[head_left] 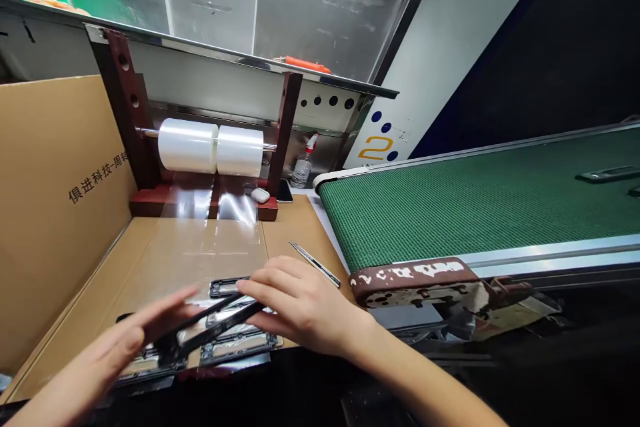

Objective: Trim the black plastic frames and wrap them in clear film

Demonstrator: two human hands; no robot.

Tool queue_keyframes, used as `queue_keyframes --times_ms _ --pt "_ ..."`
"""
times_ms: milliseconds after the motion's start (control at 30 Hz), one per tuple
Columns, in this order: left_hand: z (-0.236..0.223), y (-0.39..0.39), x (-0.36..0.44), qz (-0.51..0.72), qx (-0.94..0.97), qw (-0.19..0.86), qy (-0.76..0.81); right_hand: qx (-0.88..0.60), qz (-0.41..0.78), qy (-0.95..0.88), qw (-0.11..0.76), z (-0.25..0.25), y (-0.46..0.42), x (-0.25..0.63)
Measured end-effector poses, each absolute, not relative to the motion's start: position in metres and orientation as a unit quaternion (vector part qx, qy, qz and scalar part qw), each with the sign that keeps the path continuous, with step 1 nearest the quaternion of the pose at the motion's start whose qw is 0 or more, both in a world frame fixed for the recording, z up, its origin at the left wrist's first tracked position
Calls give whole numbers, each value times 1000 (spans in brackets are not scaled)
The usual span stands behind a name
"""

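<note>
Right hand (300, 303) pinches frame (220, 330); left hand (125, 341) blurred, can't tell its grip. Support both ends, clear of pieces (243, 345) under frame.

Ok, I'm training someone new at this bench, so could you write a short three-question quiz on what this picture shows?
1. True or false: the right hand holds one end of a black frame.
2. How many film rolls sit on the metal rod?
3. What colour is the conveyor belt?
A) red
B) green
C) white

Key: 1 true; 2 two; 3 B
</note>
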State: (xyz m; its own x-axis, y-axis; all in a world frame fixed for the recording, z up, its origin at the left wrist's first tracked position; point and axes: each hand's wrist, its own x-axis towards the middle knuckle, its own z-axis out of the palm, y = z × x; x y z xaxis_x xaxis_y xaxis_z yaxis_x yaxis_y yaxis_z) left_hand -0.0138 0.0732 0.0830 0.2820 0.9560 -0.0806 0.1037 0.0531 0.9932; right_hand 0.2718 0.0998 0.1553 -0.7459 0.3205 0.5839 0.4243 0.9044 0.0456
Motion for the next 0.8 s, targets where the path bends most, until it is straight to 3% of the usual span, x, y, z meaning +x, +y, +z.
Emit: queue_keyframes --times_ms 133,233,600,700,800 --pt "84 79 -33 404 751 235 466 -245 -82 -912 319 159 88 270" --pt "91 79 -31 418 804 147 395 -262 -60 -909 318 161 81 264" --pt "76 80 -54 359 834 137 396 -269 -8 -907 323 158 79 248" --pt "71 95 -64 332 777 284 454 -289 11 -885 364 143 91 242" --pt "60 127 -67 406 550 474 555 -347 31 -835 426 111 111 228"
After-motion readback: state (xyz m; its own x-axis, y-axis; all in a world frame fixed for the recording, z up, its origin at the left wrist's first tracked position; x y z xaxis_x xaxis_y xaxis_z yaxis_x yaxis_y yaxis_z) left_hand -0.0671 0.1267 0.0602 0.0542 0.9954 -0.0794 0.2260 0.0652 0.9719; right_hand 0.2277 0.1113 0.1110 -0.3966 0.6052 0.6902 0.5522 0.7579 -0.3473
